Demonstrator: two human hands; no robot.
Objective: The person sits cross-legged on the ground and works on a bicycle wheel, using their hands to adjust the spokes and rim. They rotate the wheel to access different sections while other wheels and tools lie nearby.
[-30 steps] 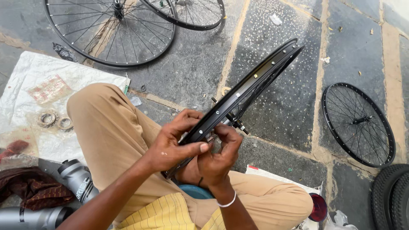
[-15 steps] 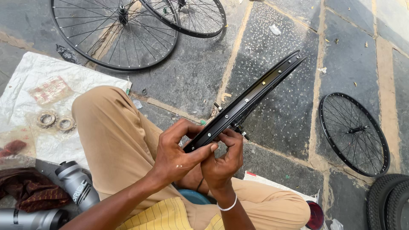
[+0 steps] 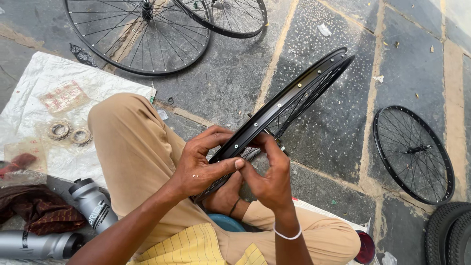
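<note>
Packaging first: clear plastic packet with a red-and-white printed label (image 3: 64, 97) lies flat on the white plastic sheet (image 3: 34, 83), upper left of the person's knee. Just below it, a second clear packet holding two round metal rings (image 3: 69, 133). Third clear packet w/ red contents (image 3: 19, 162) at the sheet's left edge, partly cut off. Two grey cylindrical bottles w/ black caps (image 3: 93, 203) lie at lower left beside a dark red patterned cloth (image 3: 39, 208); print on them too small to report. Round red lid-like item (image 3: 365, 248) at lower right, by the shin.

Work item: black spoked bicycle wheel rim w/ small silver nipples (image 3: 294, 95). Seen nearly edge-on; long axis runs diagonal, lower left at the lap to upper right over the grey stone paving (image 3: 343, 132). Lower end sits between both hands, above the crossed legs; upper end is off the ground as far as can be told.

Left hand (image 3: 198, 164): fingers curled over the rim from the left, thumb lying along the rim's underside — grasping the rim. Right hand (image 3: 270, 174): fingers pinched together at the rim's inner face, touching the left thumb tip; what is pinched is too small to tell.

Surroundings: two silver spoked wheels (image 3: 142, 34) flat on paving at top; small black spoked wheel (image 3: 412, 152) at right; black tyres (image 3: 451, 233) at lower right corner.
</note>
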